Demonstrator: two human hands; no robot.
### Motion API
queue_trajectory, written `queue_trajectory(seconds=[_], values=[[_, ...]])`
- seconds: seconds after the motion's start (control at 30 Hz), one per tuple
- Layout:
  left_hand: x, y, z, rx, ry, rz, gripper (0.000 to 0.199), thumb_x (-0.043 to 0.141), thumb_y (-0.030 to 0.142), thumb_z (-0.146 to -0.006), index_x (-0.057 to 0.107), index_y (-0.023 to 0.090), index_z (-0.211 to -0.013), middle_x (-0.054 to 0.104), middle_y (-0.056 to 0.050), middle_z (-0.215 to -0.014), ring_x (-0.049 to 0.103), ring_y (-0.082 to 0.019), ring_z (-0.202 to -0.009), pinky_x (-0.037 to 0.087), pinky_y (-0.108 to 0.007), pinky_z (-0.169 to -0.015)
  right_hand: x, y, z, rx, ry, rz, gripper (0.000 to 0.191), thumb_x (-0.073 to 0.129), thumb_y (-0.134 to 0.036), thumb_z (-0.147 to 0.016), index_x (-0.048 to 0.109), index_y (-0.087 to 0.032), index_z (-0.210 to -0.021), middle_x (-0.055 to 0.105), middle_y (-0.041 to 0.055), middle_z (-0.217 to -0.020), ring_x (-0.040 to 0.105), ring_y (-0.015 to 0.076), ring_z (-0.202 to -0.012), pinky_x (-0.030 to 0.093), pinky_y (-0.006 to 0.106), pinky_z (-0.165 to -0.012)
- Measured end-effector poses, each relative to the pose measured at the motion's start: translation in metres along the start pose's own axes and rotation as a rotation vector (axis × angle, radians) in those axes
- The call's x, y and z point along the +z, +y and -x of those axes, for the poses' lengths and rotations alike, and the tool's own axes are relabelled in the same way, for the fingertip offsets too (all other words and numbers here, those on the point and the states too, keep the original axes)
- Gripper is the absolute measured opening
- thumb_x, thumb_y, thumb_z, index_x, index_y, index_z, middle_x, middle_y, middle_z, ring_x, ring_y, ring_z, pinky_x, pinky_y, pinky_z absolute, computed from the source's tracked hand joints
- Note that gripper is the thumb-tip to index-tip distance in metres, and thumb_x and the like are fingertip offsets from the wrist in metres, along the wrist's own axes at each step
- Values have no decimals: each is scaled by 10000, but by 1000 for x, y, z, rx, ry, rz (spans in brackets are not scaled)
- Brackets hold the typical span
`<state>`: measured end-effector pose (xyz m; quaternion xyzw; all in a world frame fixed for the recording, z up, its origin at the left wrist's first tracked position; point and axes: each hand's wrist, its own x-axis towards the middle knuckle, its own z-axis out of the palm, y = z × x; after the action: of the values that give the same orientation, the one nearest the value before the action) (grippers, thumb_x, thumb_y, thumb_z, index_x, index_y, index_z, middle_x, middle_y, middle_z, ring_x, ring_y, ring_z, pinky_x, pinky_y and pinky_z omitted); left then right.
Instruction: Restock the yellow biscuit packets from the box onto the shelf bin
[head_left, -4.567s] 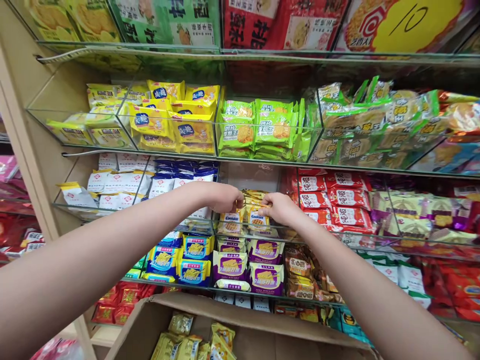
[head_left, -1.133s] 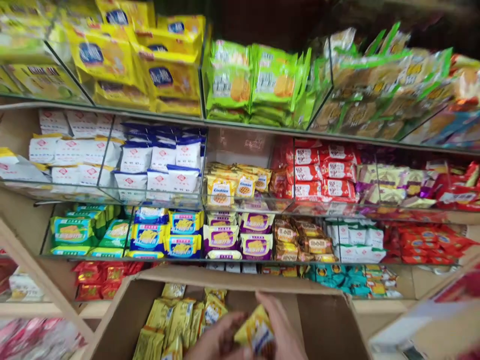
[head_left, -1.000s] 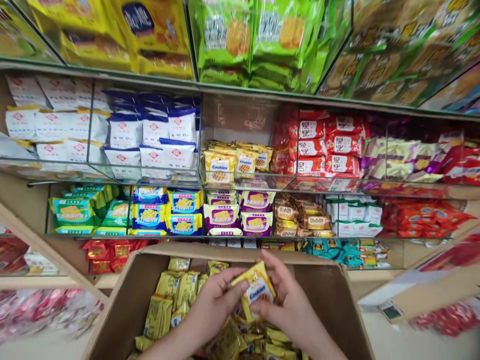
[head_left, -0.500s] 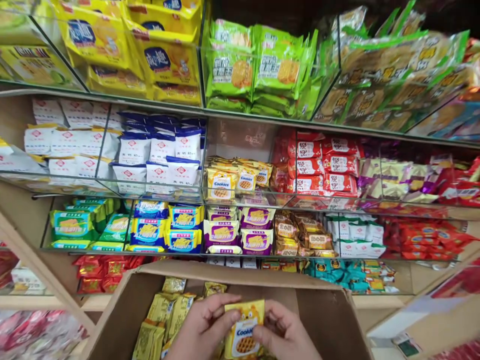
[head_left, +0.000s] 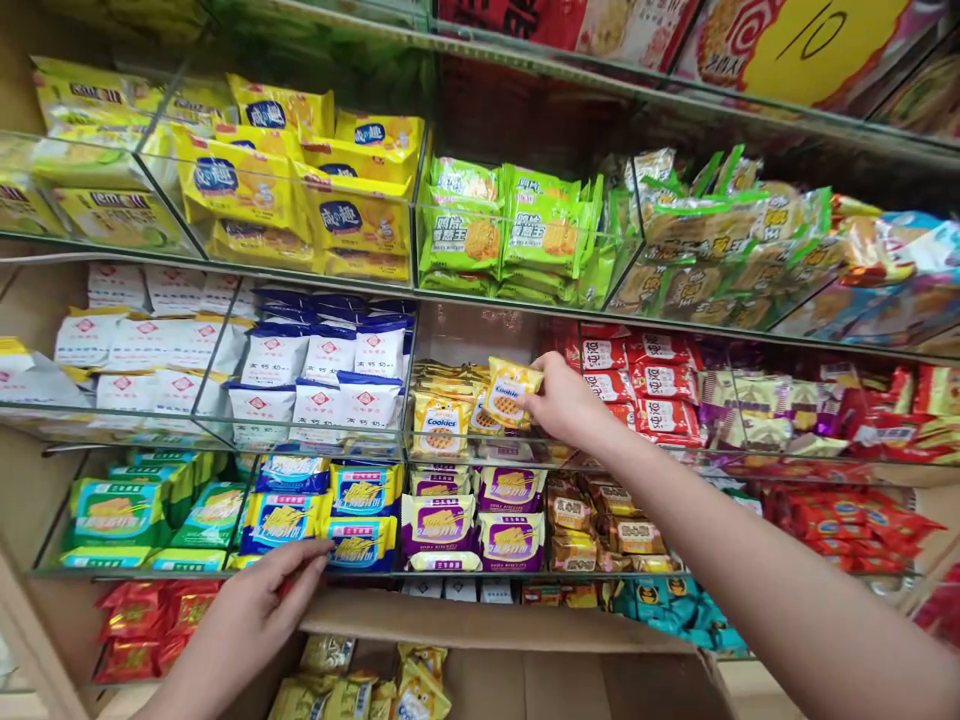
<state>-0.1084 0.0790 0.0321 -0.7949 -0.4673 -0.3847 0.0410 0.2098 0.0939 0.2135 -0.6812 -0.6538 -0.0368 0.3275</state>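
A yellow Cookies packet (head_left: 511, 392) is held by its right edge in my right hand (head_left: 566, 400), at the middle shelf compartment. Just beside and behind it, other yellow Cookies packets (head_left: 441, 422) stand in rows in the same compartment. My left hand (head_left: 274, 590) is in front of the lower shelf, near the blue and yellow biscuit packs, its thumb and fingers close together; whether anything is between them is hidden. Below, the open cardboard box (head_left: 525, 625) holds more yellow packets (head_left: 421, 685) on its left side.
Glass dividers and a glass front edge (head_left: 480, 448) bound the compartments. White packets (head_left: 262, 410) lie left of the cookies, red packets (head_left: 667, 390) to the right. Purple packs (head_left: 511, 540) fill the shelf below, green packs (head_left: 536, 230) the one above.
My right hand has carried the Cookies packet from over the box up to the middle shelf. My left hand has let go of it and moved left. The view has tilted upward.
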Motion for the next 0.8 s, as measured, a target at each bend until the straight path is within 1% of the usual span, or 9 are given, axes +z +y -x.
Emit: queue_trajectory(seconds=[0.1, 0.2, 0.27, 0.3, 0.4, 0.47, 0.57, 0.67, 0.8], values=[[5, -7, 5, -45, -44, -8, 266, 453, 414, -802, 630, 238, -892, 707, 27, -866, 664, -130, -772, 501, -128, -664, 20, -7, -21, 74, -187, 123, 432, 617, -189, -680, 440, -117, -1067, 619, 143, -954, 608, 229, -826, 463, 297, -645], [6, -5, 9, 14, -49, -86, 257, 454, 403, -803, 630, 252, -913, 705, 40, -881, 663, -128, -783, 498, -130, -679, 32, -13, -28, 82, -262, 151, 392, 658, -110, -613, 513, -97, -978, 635, 142, -907, 619, 220, -793, 466, 271, -624], [6, -4, 11, 51, -47, -137, 253, 450, 393, -807, 627, 258, -928, 705, 50, -884, 664, -126, -782, 497, -135, -688, 36, -15, -30, 94, -282, 172, 419, 665, -106, -604, 509, -82, -991, 631, 152, -919, 619, 219, -803, 469, 267, -630], [6, -4, 12, 58, -47, -153, 251, 446, 388, -811, 624, 260, -935, 704, 54, -886, 664, -124, -781, 497, -135, -690, 37, -15, -31, 97, -285, 180, 477, 676, -127, -599, 485, -76, -1033, 623, 159, -942, 615, 220, -822, 471, 268, -641], [7, -5, 13, 60, -57, -170, 252, 435, 377, -821, 613, 258, -954, 702, 55, -893, 663, -119, -777, 495, -137, -693, 39, -14, -32, 58, -286, 188, 790, 730, -277, -555, 326, -100, -1210, 552, 165, -1094, 580, 217, -929, 466, 266, -720], [8, -6, 14, 55, -66, -173, 255, 434, 375, -822, 610, 253, -961, 701, 51, -894, 663, -122, -780, 494, -143, -696, 40, -12, -32, 1, -307, 210, 881, 750, -348, -515, 295, -127, -1235, 508, 161, -1149, 549, 225, -988, 449, 271, -775], [7, -4, 15, 33, -84, -180, 253, 435, 376, -821, 607, 259, -964, 700, 51, -897, 661, -124, -790, 495, -146, -684, 45, -11, -32, -58, -331, 266, 778, 756, -314, -514, 377, -135, -1169, 482, 172, -1146, 521, 267, -1023, 432, 311, -804], [7, -2, 15, 7, -105, -187, 245, 423, 372, -828, 600, 267, -962, 696, 54, -911, 658, -123, -798, 494, -149, -680, 49, -12, -33, -79, -323, 295, 698, 745, -281, -532, 408, -130, -1124, 473, 176, -1124, 525, 289, -1003, 430, 337, -792], [7, -1, 15, -10, -118, -188, 245, 418, 370, -831, 595, 263, -962, 695, 46, -910, 659, -126, -793, 493, -156, -681, 49, -11, -32, -87, -316, 302, 718, 745, -300, -530, 399, -132, -1136, 465, 169, -1115, 520, 293, -1002, 429, 341, -787]])
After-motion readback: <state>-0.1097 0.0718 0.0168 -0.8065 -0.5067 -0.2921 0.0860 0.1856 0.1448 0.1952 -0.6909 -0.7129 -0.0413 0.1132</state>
